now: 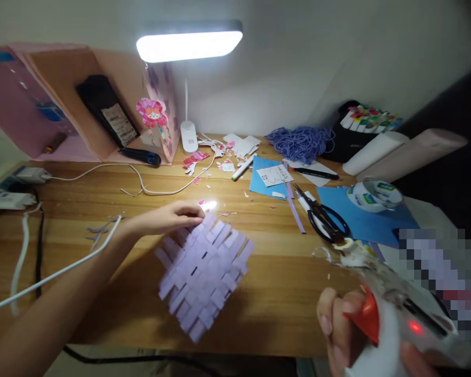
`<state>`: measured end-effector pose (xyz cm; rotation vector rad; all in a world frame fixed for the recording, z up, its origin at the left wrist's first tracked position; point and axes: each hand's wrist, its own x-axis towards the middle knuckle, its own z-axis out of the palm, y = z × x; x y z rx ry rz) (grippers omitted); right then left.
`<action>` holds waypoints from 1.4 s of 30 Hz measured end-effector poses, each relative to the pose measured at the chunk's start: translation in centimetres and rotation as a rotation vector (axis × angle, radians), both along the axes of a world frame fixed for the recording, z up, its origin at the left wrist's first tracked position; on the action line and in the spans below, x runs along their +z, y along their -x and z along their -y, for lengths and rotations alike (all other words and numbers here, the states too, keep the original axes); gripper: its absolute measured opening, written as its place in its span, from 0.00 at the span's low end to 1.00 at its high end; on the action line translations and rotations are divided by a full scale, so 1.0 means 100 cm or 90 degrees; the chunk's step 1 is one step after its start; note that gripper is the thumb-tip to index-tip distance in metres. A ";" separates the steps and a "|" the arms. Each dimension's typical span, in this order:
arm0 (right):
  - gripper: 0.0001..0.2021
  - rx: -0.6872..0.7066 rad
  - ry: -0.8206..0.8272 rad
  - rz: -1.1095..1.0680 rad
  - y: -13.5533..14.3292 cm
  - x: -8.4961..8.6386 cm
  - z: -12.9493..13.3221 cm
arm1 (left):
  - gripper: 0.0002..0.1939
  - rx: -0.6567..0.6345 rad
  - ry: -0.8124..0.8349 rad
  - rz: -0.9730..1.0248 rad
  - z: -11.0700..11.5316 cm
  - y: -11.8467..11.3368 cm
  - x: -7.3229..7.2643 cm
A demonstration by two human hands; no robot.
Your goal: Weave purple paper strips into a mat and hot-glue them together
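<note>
My left hand (168, 217) reaches in from the left and pinches the top corner of a woven mat of lilac paper strips (204, 272), which is tilted up off the wooden desk (102, 251). At the lower right, my right hand (339, 327) grips a white glue gun (392, 303) with a red trigger and a lit red lamp. Its nozzle (347, 245) points up and left, a short way to the right of the mat and not touching it.
Black scissors (324, 217), blue paper sheets (361, 217), a tape roll (374, 195), purple yarn (300, 141), markers (371, 119) and paper scraps (223, 154) lie at the back right. A lit desk lamp (188, 44) stands behind. White cables (55, 272) cross the left side.
</note>
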<state>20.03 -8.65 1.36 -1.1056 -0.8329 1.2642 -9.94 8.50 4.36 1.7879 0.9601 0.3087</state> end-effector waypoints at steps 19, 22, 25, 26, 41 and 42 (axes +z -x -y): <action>0.15 -0.001 0.033 -0.038 0.004 0.021 -0.023 | 0.24 0.102 -0.472 -0.443 0.075 -0.124 -0.027; 0.15 -0.013 0.033 -0.044 0.006 0.021 -0.028 | 0.20 0.123 -0.388 -0.526 0.088 -0.129 -0.035; 0.15 0.002 0.061 -0.054 0.006 0.013 -0.030 | 0.13 0.117 -0.372 -0.531 0.084 -0.128 -0.041; 0.15 0.013 0.080 -0.063 0.005 0.008 -0.030 | 0.12 0.108 -0.380 -0.519 0.083 -0.126 -0.042; 0.19 0.236 0.342 0.119 0.009 -0.013 -0.016 | 0.11 0.221 -0.221 -0.245 0.099 -0.086 -0.046; 0.19 0.244 0.344 0.135 0.009 -0.012 -0.019 | 0.11 0.229 -0.209 -0.232 0.099 -0.085 -0.046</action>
